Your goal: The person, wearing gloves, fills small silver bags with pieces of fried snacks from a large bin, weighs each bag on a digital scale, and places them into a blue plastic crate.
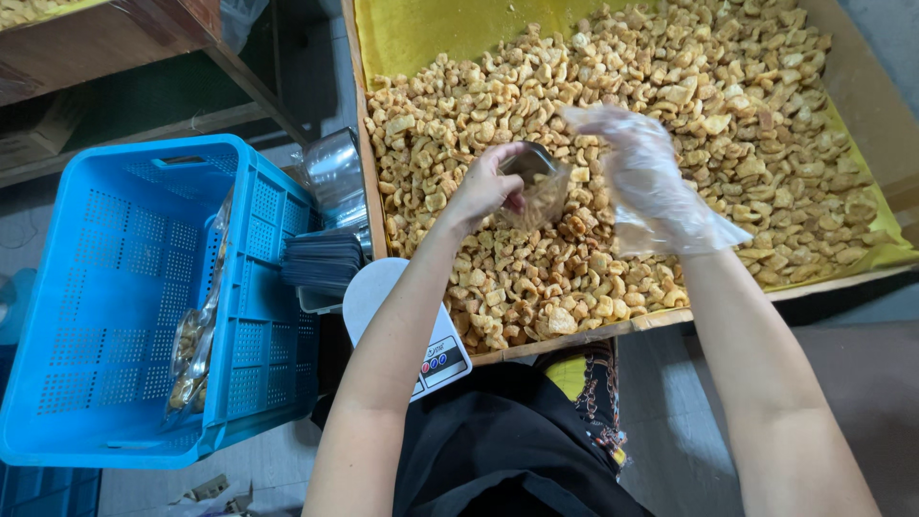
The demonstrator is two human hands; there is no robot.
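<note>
Pouch (536, 187) mouth faces right hand (643, 172)

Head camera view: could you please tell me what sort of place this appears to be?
Probably a small snack-packing workshop: a wooden tray heaped with fried snack pieces, a weighing scale beside it, and a blue crate holding a filled bag.

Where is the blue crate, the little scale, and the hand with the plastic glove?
blue crate (115, 316): head view, on its perforated floor.
scale (442, 359): head view, on its front panel with the buttons.
right hand (651, 177): head view, on the back of the hand inside the clear plastic glove.
</note>
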